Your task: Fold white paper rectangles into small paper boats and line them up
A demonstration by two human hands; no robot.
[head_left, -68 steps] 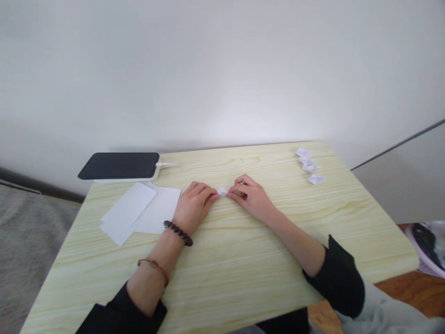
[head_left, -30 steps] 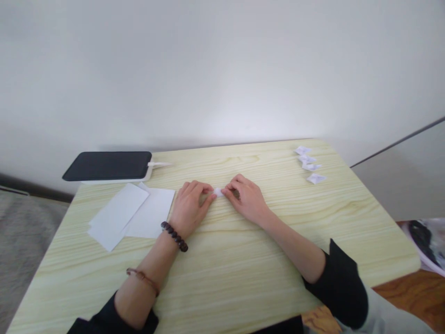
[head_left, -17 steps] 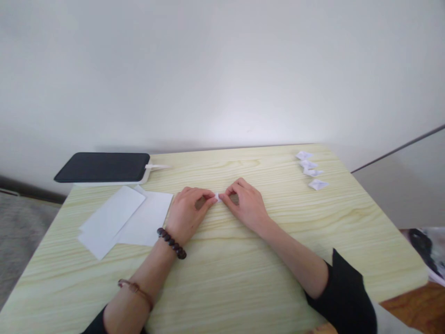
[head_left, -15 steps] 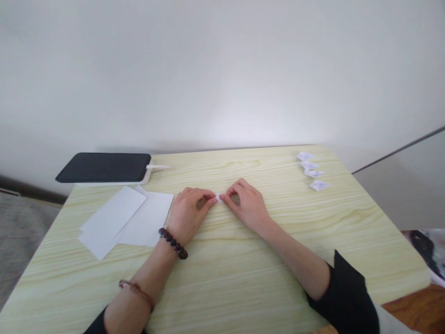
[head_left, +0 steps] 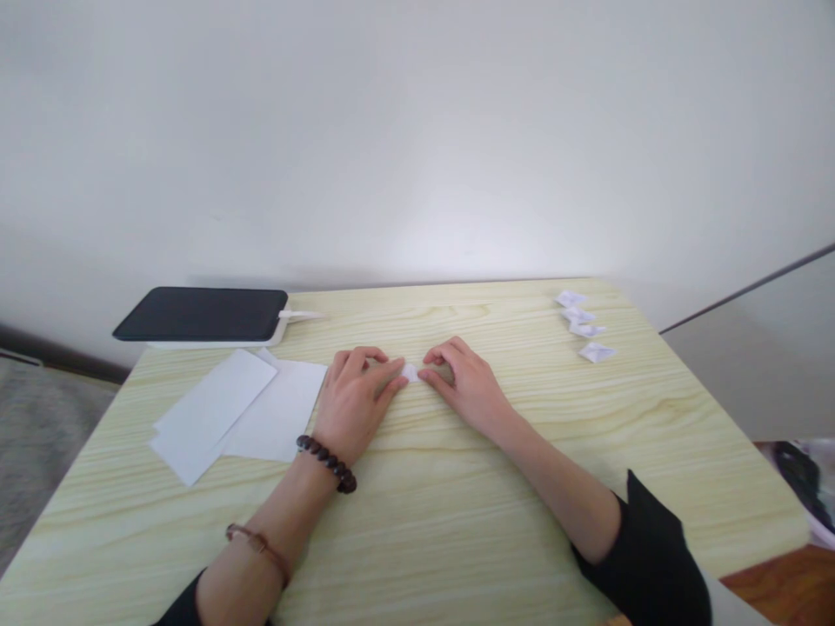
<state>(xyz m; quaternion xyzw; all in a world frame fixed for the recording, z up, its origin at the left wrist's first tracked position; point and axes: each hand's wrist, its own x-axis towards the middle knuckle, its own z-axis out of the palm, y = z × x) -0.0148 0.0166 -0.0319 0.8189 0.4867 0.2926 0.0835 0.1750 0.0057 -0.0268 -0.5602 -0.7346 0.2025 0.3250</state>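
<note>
A small folded piece of white paper (head_left: 410, 373) lies between my two hands on the wooden-patterned table. My left hand (head_left: 352, 391) pinches its left side between thumb and forefinger. On the other side, my right hand (head_left: 468, 384) has its thumb and forefinger slightly apart, the thumb tip close to the paper's right edge; whether it touches is too small to tell. Several little folded paper boats (head_left: 597, 352) form a row at the table's far right. Loose white paper sheets (head_left: 215, 396) overlap to the left of my left hand.
A dark-screened phone (head_left: 202, 314) rests on a white base at the back left, with a white cable (head_left: 301, 315) plugged into its right end. The pale table (head_left: 417, 539) meets a white wall (head_left: 417, 148) along its back edge.
My right thumb and forefinger have parted and drawn back a little from the paper. More of the folded paper shows now. My left hand keeps its pinch.
</note>
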